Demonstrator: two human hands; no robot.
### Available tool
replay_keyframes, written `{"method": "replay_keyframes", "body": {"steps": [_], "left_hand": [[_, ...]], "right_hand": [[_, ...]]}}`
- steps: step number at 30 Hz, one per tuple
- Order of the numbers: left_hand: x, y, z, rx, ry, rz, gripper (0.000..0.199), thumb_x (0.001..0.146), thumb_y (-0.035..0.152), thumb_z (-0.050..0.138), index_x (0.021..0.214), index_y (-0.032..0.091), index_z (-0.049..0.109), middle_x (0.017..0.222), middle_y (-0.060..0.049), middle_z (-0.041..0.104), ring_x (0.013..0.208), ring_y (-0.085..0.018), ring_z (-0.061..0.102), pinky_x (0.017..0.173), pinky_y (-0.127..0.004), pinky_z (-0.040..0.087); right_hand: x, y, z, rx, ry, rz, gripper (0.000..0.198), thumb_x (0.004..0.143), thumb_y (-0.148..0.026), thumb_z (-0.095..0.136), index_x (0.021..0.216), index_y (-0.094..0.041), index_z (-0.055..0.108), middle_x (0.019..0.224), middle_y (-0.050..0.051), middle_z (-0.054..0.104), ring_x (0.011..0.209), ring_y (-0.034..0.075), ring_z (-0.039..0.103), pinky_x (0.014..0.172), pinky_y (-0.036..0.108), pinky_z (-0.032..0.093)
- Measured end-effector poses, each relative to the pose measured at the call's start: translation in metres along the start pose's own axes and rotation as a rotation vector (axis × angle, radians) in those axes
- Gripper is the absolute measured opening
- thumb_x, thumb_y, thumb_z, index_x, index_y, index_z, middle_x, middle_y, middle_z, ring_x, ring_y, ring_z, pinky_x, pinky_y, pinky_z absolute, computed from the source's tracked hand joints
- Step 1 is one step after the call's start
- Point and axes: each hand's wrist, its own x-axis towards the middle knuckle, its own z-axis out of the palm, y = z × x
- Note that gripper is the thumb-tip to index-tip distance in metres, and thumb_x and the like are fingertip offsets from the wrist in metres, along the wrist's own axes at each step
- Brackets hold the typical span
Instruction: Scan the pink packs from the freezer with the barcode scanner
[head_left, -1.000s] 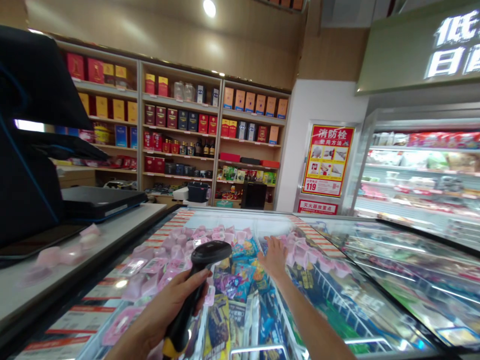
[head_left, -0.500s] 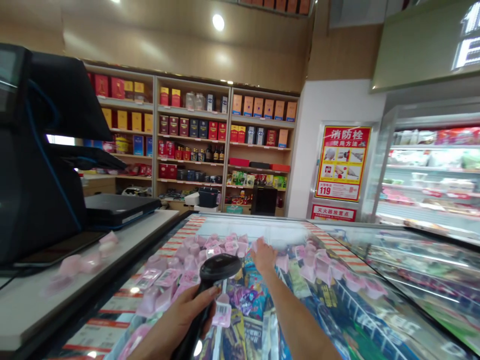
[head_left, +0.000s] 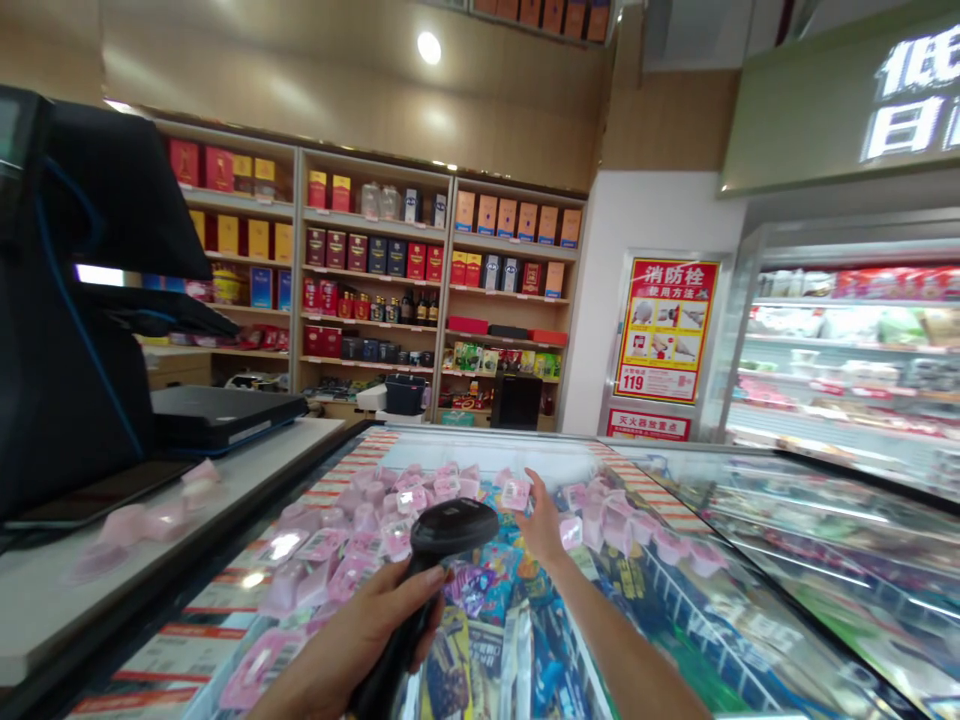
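In my left hand [head_left: 386, 625] is a black handheld barcode scanner [head_left: 454, 530], gripped by its handle with the head pointing to the right. My right hand [head_left: 541, 520] reaches forward over the glass, its thumb and fingers around the edge of a small pink plastic cup [head_left: 514, 494] with a white label. The scanner head is to the left of that cup, apart from it. Many similar pink cups [head_left: 364, 518] lie on the glass to the left, several with barcode labels. More pink cups [head_left: 619, 522] form a row to the right of my right hand.
Beneath the glass top of the freezer, bagged goods [head_left: 487, 590] lie in wire baskets. A white counter [head_left: 52, 620] on the left carries a black register [head_left: 82, 300] and several pink cups [head_left: 165, 518]. Shelves of boxes [head_left: 367, 252] line the back wall.
The pink cup at my right hand now shows its label, and that hand's fingers are more spread. A labelled cup seen below the scanner no longer shows. The view has shifted slightly right.
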Motion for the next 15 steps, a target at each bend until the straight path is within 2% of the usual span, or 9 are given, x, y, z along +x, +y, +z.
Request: {"method": "replay_keyframes", "body": {"steps": [4,7,11,15], "left_hand": [[-0.001,0.004,0.004,-0.013,0.005,-0.003,0.031,0.066,0.045,0.053,0.061,0.015,0.051,0.048,0.004,0.05,0.041,-0.006,0.042,0.043,-0.018,0.03],[-0.001,0.006,0.006,-0.012,-0.001,-0.002,0.031,0.067,0.046,0.052,0.06,0.015,0.051,0.046,0.005,0.049,0.04,-0.006,0.041,0.043,-0.018,0.031],[-0.002,0.008,0.008,-0.027,0.037,0.01,0.031,0.066,0.045,0.054,0.06,0.016,0.051,0.047,0.004,0.051,0.04,-0.006,0.042,0.043,-0.018,0.032],[0.001,0.008,0.007,-0.054,0.069,0.004,0.03,0.064,0.045,0.056,0.063,0.016,0.051,0.049,0.003,0.054,0.04,-0.006,0.043,0.043,-0.018,0.032]], "right_hand": [[-0.002,-0.002,-0.003,-0.004,0.03,-0.056,0.061,0.06,-0.012,0.049,0.119,-0.019,0.034,0.093,0.004,0.059,0.086,0.017,0.054,0.077,0.031,0.041],[-0.003,-0.001,-0.008,-0.091,0.013,-0.077,0.06,0.062,-0.012,0.048,0.119,-0.019,0.033,0.1,0.005,0.057,0.091,0.018,0.052,0.079,0.031,0.039],[-0.006,0.002,-0.02,-0.344,-0.056,-0.081,0.053,0.063,-0.011,0.047,0.115,-0.018,0.04,0.105,0.006,0.055,0.095,0.019,0.05,0.084,0.033,0.033],[-0.008,0.009,-0.037,-0.639,-0.111,0.009,0.048,0.065,-0.01,0.047,0.113,-0.019,0.044,0.101,0.006,0.057,0.097,0.02,0.048,0.087,0.035,0.025]]}}
